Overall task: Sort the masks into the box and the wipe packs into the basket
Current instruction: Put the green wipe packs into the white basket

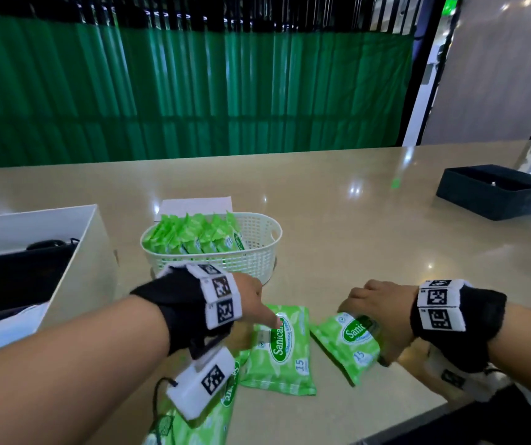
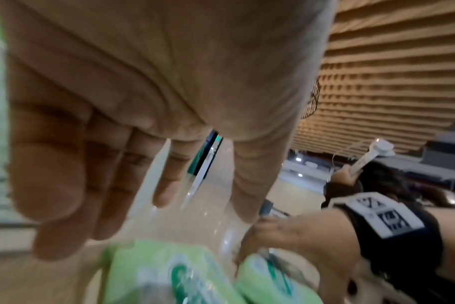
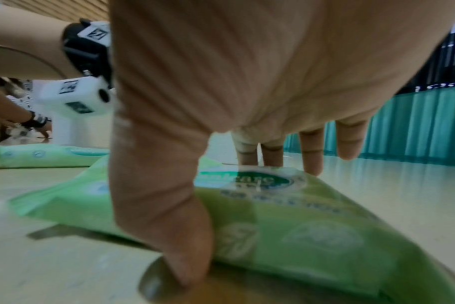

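At the far left, the white box (image 1: 74,252) is being shown only in part; dark items are lying inside it, probably masks, though their number is not being made clear. Just right of it, the white basket (image 1: 257,248) is being filled: a row of green wipe packs (image 1: 193,237) is standing on edge in it, so that part of the task is judged to be well along.

Nearer the front edge of the table (image 1: 370,239), at least three packs are still waiting to be sorted. One pack (image 1: 225,393) is being largely hidden beneath the left wrist camera. The middle pack (image 1: 278,348) is being approached by the left hand (image 1: 251,303), whose fingers are being held straight and loose with nothing grasped; whether the fingertip is touching the pack cannot be told. The right-hand pack (image 3: 286,216) is being pinched by the right hand (image 1: 366,313), thumb at the near edge and fingers over the far edge, and one end is being tilted off the table.

No loose masks are being seen on the table. At the far right, a dark tray (image 1: 495,194) is being cut off by the frame. Both wrist views are being blurred.
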A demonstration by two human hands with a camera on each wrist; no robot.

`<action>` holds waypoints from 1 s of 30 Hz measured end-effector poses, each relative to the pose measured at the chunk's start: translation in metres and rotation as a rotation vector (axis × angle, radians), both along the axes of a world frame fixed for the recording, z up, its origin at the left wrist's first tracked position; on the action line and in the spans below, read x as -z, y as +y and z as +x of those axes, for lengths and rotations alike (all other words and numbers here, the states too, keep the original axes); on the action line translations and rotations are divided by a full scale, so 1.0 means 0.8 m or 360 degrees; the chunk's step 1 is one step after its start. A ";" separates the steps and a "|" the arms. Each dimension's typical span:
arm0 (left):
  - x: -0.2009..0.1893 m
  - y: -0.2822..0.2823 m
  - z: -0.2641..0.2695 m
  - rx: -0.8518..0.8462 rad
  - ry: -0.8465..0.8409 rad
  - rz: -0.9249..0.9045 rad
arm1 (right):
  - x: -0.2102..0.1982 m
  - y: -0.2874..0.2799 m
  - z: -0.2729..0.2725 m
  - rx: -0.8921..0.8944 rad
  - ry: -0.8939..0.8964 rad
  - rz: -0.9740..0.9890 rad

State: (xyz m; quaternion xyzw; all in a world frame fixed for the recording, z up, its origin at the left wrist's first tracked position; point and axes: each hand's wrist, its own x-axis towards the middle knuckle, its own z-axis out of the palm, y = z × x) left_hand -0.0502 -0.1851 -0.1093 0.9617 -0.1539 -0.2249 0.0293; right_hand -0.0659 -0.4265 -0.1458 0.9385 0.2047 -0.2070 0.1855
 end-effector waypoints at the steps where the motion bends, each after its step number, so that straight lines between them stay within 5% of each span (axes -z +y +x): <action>1: 0.008 -0.004 -0.004 -0.0015 -0.0011 0.0074 | -0.001 -0.004 0.002 0.0087 0.0021 0.0035; 9: 0.028 -0.039 -0.023 -0.0066 0.0105 0.0215 | 0.005 -0.032 0.001 0.0636 0.0088 0.0324; 24: 0.067 -0.060 0.006 0.0364 0.0044 0.0079 | 0.013 -0.057 -0.003 0.0714 -0.0106 0.0175; 30: 0.056 -0.040 0.037 0.0354 0.0019 0.0069 | -0.020 -0.058 -0.007 0.0878 -0.0263 0.0659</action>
